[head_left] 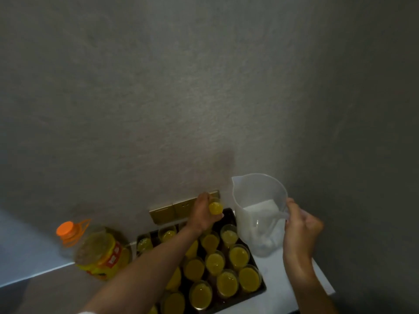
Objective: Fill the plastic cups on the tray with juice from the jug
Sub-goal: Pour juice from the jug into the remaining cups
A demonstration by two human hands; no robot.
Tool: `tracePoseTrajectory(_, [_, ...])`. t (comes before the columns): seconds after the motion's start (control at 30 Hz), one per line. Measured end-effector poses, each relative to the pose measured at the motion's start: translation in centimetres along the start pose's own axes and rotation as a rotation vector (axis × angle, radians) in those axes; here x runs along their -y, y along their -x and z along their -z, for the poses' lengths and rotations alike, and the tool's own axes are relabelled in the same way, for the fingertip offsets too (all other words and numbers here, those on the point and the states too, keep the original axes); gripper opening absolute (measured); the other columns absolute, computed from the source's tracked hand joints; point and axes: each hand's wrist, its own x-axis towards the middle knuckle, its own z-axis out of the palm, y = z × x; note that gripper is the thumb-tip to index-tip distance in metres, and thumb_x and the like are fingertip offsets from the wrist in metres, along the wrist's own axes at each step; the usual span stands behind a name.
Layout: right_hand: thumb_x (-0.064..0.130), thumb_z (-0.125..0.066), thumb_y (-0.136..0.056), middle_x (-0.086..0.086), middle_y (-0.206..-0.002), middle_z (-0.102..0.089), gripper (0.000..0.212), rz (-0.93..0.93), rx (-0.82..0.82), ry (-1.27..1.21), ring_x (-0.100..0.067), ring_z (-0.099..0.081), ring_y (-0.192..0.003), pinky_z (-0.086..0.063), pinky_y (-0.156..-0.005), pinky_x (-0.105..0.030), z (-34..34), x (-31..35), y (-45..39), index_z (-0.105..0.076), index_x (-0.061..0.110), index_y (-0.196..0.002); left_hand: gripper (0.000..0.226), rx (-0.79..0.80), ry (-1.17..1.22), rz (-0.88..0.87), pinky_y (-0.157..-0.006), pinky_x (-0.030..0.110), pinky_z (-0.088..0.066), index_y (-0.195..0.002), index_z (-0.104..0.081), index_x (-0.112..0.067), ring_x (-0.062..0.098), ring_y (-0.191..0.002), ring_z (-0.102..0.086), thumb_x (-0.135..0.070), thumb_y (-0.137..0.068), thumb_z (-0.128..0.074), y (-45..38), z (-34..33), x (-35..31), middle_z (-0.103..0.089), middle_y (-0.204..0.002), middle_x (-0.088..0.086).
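Head view: left fingers (pixel 205 201) grip cup (pixel 215 208).

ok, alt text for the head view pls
Left hand grips a juice-filled cup above a dark tray of filled cups, while the right hand holds the handle of an empty-looking translucent jug. A juice bottle stands left.

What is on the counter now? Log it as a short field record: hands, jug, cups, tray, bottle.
left hand: holds a juice-filled cup above the tray's far end
right hand: fingers on the jug handle
jug: translucent, upright, looks empty of juice, right of the tray
tray: dark, packed with cups
cups on tray: those visible hold yellow juice
bottle: orange cap, left of the tray
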Motion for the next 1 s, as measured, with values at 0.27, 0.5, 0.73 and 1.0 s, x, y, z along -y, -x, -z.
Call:
tracePoseTrajectory(0.27, [0.017, -0.063, -0.1, -0.004, -0.048, -0.041, 0.044, -0.006, 0.025, 0.019, -0.018, -0.036, -0.046, -0.033, -0.053, -0.029, 0.3, -0.9, -1.7, -0.055, 0.001, -0.059, 0.061, -0.004, -0.019, -0.051, -0.092, 0.019, -0.041, -0.126, -0.06, -0.027, 0.001, -0.111, -0.047, -0.044, -0.074, -0.087, -1.0, -3.3, 0.7, -0.052, -0.121, -0.019])
tracePoseTrajectory(0.5, [0.015, -0.06, -0.101, 0.006, -0.044, -0.051, 0.043, -0.028, 0.038, 0.033, -0.005, -0.049, -0.041, -0.042, -0.044, -0.02, 0.5, -1.6, -3.2, -0.056, 0.006, -0.059, 0.048, 0.01, -0.074, -0.044, -0.079, 0.007, -0.037, -0.111, -0.063, -0.038, -0.002, -0.105, -0.053, -0.058, -0.072, -0.082, -2.4, -5.9, 1.3, -0.059, -0.111, -0.023])
tracePoseTrajectory(0.73, [0.012, -0.06, -0.101, 0.006, -0.044, -0.052, 0.041, -0.051, 0.054, 0.025, -0.001, -0.051, -0.04, -0.042, -0.043, -0.016, 0.9, -2.2, -4.2, -0.055, 0.006, -0.061, 0.052, 0.07, -0.163, 0.004, -0.078, 0.027, -0.057, -0.107, -0.059, -0.044, -0.003, -0.098, -0.061, -0.075, -0.068, -0.074, -6.5, -12.1, 9.3, -0.061, -0.106, -0.026])
tracePoseTrajectory(1.0, [0.011, -0.06, -0.1, -0.011, -0.049, -0.05, 0.045, -0.009, 0.053, 0.131, -0.013, -0.049, -0.041, -0.038, -0.042, -0.016, 1.8, -3.7, -5.4, -0.054, 0.0, -0.057, 0.065, 0.059, -0.241, 0.107, -0.086, 0.036, -0.054, -0.123, -0.061, -0.031, 0.016, -0.112, -0.055, -0.056, -0.067, -0.081, -2.8, -8.8, 2.8, -0.059, -0.119, -0.006])
